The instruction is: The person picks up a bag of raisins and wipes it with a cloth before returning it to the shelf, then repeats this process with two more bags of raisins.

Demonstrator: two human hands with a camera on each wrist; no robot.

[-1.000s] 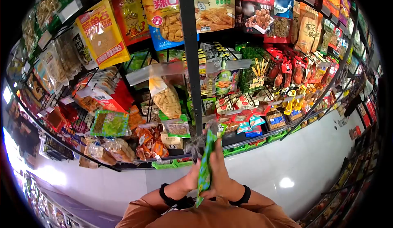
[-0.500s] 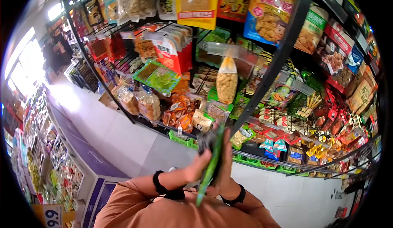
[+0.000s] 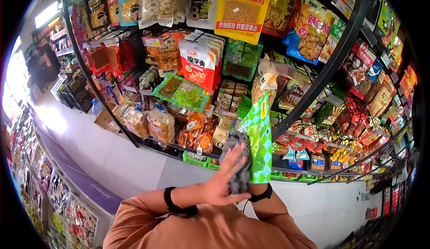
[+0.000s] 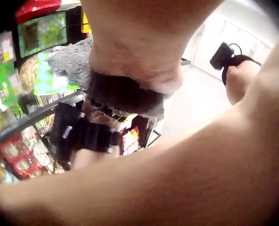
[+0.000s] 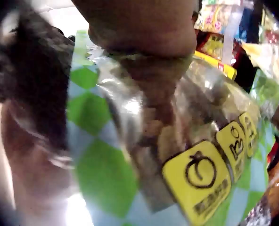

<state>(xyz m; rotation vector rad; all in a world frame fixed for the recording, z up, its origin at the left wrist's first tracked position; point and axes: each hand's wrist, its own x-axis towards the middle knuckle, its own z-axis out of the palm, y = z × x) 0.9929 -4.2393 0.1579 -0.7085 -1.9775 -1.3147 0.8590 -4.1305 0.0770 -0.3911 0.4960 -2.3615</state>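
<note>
A green-and-white checkered snack bag [image 3: 260, 144] stands tilted up in front of my chest, facing left. Against its left side lies a fuzzy grey cloth [image 3: 239, 159], with my left hand [image 3: 226, 177] pressing it, fingers straight and spread. My right hand is behind the bag in the head view; only its wrist shows below. In the right wrist view the right hand [image 5: 139, 30] meets the bag's top, its fingers hidden, and the clear window and a yellow label [image 5: 198, 176] face the camera. The left wrist view shows the cloth [image 4: 73, 63] beyond the left hand's heel [image 4: 135, 52].
A snack shelf fills the front, with a black post [image 3: 327, 56] right of the bag. A similar checkered bag [image 3: 181, 92] hangs at left, near red-and-white packets [image 3: 197, 65]. Bread bags [image 3: 161, 126] sit on the lower shelf. Another packed display [image 3: 76, 204] stands at lower left.
My view has swung left along the shelf. The bag has turned from edge-on to showing its checkered face. The left hand has spread flat over the cloth, and the right hand is now hidden behind the bag.
</note>
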